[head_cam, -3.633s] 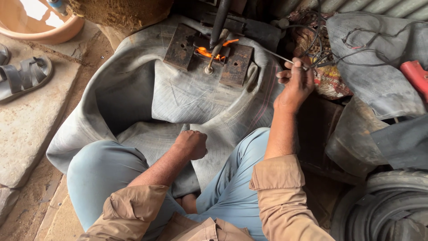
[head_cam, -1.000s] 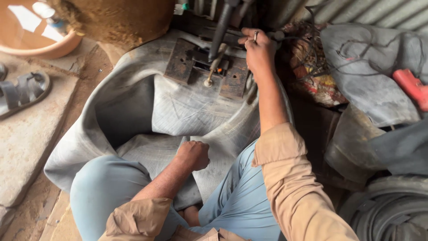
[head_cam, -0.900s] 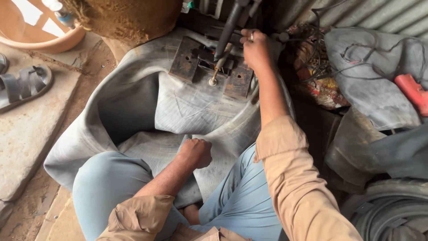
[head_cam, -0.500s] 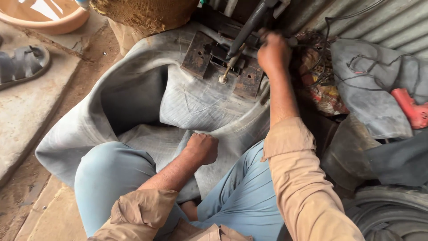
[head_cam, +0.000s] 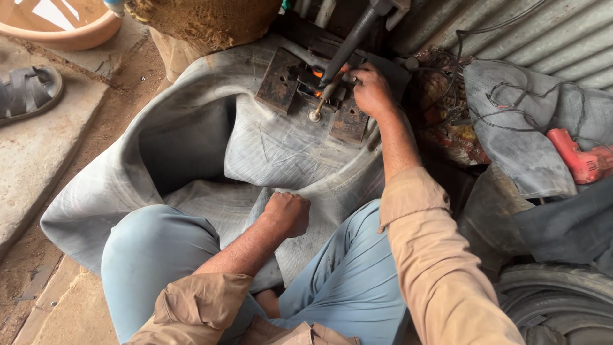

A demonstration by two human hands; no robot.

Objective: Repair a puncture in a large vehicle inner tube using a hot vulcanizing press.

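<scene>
A large grey rubber inner tube point(head_cam: 191, 153) lies spread over the ground and across my lap. At its far edge a rusty press point(head_cam: 281, 80) with two metal plates clamps the tube, and a small orange flame point(head_cam: 317, 75) glows between the plates. A dark screw rod point(head_cam: 351, 38) rises from the press. My right hand point(head_cam: 373, 92) reaches forward and curls around the end of the short handle bar point(head_cam: 317, 108) at the rod's foot. My left hand point(head_cam: 288, 214) is a fist resting on a fold of the tube, near my knees.
A sandal point(head_cam: 29, 92) lies on a stone slab at the left, with an orange basin point(head_cam: 64, 29) beyond it. Tangled wires point(head_cam: 447, 115), grey rubber pieces point(head_cam: 523, 147) and a red tool point(head_cam: 578, 156) crowd the right. A tyre point(head_cam: 562, 303) sits at the bottom right, below a corrugated metal wall point(head_cam: 543, 38).
My right hand has moved from the wire clutter on the right to the press and settled on its handle bar. The flame looks smaller. My left fist has stayed put.
</scene>
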